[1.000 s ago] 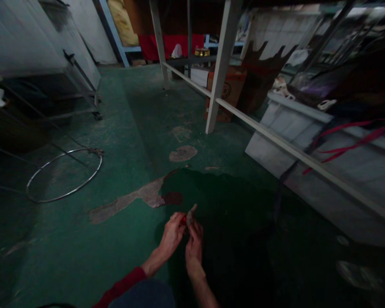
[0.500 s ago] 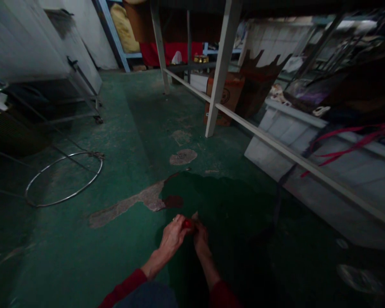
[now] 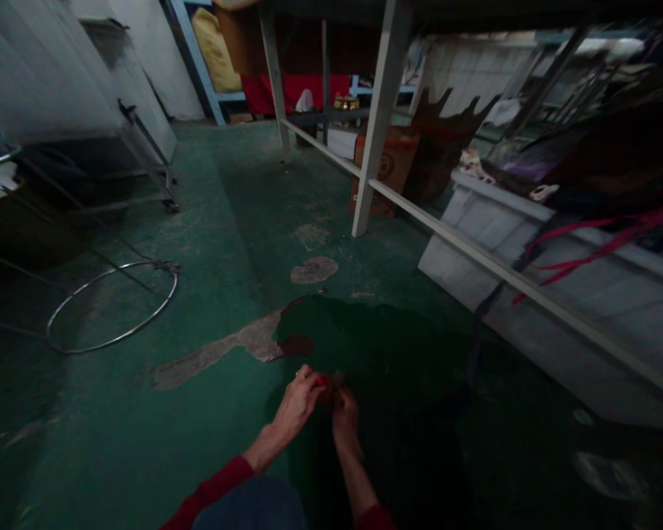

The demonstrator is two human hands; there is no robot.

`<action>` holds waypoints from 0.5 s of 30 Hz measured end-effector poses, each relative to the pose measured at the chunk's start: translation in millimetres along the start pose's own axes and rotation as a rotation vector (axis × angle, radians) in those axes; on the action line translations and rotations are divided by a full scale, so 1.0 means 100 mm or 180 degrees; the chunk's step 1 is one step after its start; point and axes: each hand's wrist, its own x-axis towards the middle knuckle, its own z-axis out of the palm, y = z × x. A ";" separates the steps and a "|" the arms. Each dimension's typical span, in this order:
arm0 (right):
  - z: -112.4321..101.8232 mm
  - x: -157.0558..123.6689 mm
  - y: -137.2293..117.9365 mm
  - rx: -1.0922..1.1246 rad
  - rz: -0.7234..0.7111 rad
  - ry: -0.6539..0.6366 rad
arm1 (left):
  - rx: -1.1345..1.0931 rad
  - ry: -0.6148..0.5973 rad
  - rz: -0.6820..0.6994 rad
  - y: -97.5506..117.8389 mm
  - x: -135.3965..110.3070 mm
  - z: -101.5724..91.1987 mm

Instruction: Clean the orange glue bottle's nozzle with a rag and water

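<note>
My left hand [image 3: 297,406] and my right hand [image 3: 345,417] are held close together low over a dark patch of the green floor [image 3: 221,221]. The left fingers pinch a small red thing [image 3: 321,380]. The right fingers are curled round a small brownish piece [image 3: 337,381] beside it, too dark to name. Both arms wear red sleeves [image 3: 213,489]. The two hands touch at the fingertips.
A metal hoop [image 3: 110,303] lies on the floor to the left, near a wire rack [image 3: 144,158]. White posts [image 3: 379,118] and a low rail [image 3: 508,276] run along the right, with a white crate [image 3: 530,243], red straps [image 3: 602,239] and a cardboard box [image 3: 387,165] behind.
The pale tip that stuck up between my hands a second ago has been drawn down into the fingers. My right forearm swung inward, showing its red sleeve. The view shifted slightly.
</note>
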 end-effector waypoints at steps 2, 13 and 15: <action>0.00 -0.10 -0.03 0.0000 -0.0048 0.0001 | 0.0055 0.0041 -0.0035 0.00 -0.02 0.02; 0.12 0.11 -0.11 -0.0076 -0.0079 -0.0186 | 0.0162 -0.0187 -0.0436 0.00 0.00 0.02; 0.13 -0.12 -0.15 -0.0042 -0.0114 -0.0223 | 0.0131 -0.0272 -0.0445 0.01 0.00 -0.02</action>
